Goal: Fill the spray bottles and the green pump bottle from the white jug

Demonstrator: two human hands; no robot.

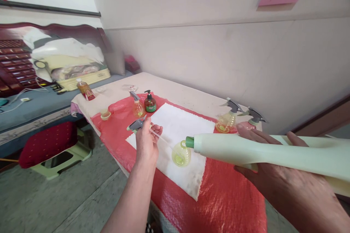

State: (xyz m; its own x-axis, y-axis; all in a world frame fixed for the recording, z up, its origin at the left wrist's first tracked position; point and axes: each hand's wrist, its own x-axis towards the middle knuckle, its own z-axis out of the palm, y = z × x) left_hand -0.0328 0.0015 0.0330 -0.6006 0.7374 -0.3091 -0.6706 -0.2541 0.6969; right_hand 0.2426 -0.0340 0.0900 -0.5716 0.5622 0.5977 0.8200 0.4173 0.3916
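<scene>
My left hand [147, 138] is closed on a grey spray bottle trigger head [136, 125], whose thin clear tube [161, 137] slants down to the right. On the white cloth [177, 120] stands a topless yellow-green spray bottle body [181, 157]. To its right, my right hand [273, 164] wraps round a large pale green bottle [232, 147], tilted nearly level. Its green spout [189, 142] reaches over to the small bottle's neck. Whether liquid is flowing I cannot tell.
Beyond the cloth stand an orange spray bottle [138, 109] and a brown pump bottle [150, 102]. Two more spray bottles, one yellow [226, 121] and one pink [249, 123], are near the wall. Red sheeting [226, 189] covers the table; a stool [51, 145] stands left.
</scene>
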